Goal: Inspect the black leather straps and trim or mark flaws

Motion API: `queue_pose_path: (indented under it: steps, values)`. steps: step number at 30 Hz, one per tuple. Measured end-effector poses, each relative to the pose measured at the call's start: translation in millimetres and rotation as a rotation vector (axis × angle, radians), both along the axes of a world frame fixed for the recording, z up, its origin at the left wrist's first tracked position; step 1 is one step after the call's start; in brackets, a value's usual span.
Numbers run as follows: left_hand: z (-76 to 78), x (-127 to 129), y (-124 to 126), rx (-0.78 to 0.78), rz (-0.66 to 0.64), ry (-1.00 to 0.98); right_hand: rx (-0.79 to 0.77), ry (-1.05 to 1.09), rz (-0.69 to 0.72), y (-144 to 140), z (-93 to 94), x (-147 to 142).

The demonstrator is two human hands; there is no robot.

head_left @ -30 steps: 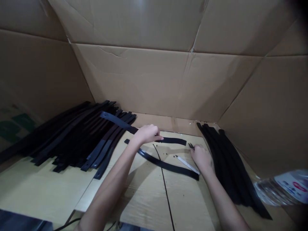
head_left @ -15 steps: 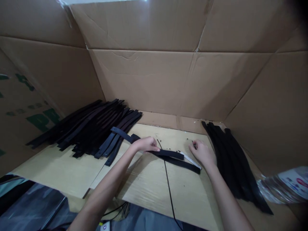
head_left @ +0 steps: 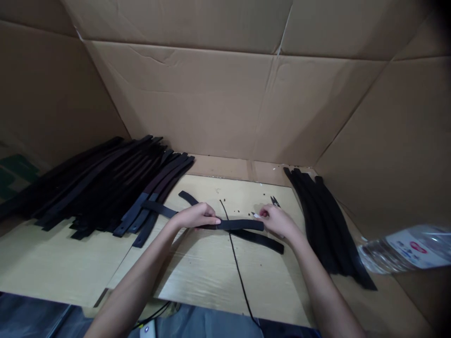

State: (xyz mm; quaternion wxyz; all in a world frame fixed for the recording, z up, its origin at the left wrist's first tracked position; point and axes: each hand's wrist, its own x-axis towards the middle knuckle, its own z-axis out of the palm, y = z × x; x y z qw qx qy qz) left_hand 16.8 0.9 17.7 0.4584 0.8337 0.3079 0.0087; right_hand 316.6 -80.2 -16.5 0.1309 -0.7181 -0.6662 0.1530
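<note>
My left hand (head_left: 197, 216) is closed on a flat black strap (head_left: 243, 225), thumb on top. The strap's right end points toward my other hand. Under it, a second black strap (head_left: 264, 239) lies crosswise on the board. My right hand (head_left: 278, 219) is closed around a thin white pencil-like stick (head_left: 256, 215) with a dark pointed tip facing left. Just beyond those fingers lie small black-tipped snips (head_left: 275, 202), partly hidden by the hand. Several dark crumbs lie nearby.
A big pile of black straps (head_left: 105, 188) lies at left, and a smaller bundle (head_left: 324, 225) at right beside a clear plastic bottle (head_left: 405, 249). Cardboard walls (head_left: 193, 103) enclose the pale board (head_left: 197, 277). A thin black cord (head_left: 236, 263) runs toward the front edge.
My right hand has let go of the dark snips, and the white stick has gone from the board into its fingers. My left hand still holds the strap. The camera view has shifted.
</note>
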Motion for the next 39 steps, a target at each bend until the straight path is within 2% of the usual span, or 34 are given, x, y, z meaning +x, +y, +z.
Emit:
queue_pose_path:
  steps: [4, 11, 17, 24, 28, 31, 35, 39]
  values:
    - [-2.5, 1.6, -3.1, -0.085, -0.016, 0.007, -0.012, -0.008, -0.011, -2.0, 4.7, -2.8]
    - [-11.9, 7.3, -6.8, -0.124, -0.077, 0.040, 0.009, -0.046, -0.090, -2.0, 5.3, -5.1]
    - [-11.9, 8.1, -8.8, -0.253, -0.103, 0.036, -0.009, -0.026, -0.045, -4.5, 4.3, -8.8]
    - [-14.8, 9.3, -7.5, -0.290, -0.085, 0.066, 0.076, 0.045, -0.105, -1.9, 1.3, -8.8]
    - [-16.3, 9.8, -7.9, -0.281, -0.094, 0.062, 0.173, 0.167, -0.108, 2.1, -6.5, -6.0]
    - [-18.0, 9.4, -7.8, -0.274, -0.086, 0.072, 0.312, 0.295, -0.115, 5.6, -10.5, -3.7]
    - [-20.8, 8.7, -6.3, -0.270, -0.086, 0.077, 0.534, 0.426, -0.186, 8.5, -12.6, -1.8]
    - [-22.5, 8.3, -5.2, -0.277, -0.084, 0.077, 0.669, 0.494, -0.249, 8.8, -15.6, -2.5]
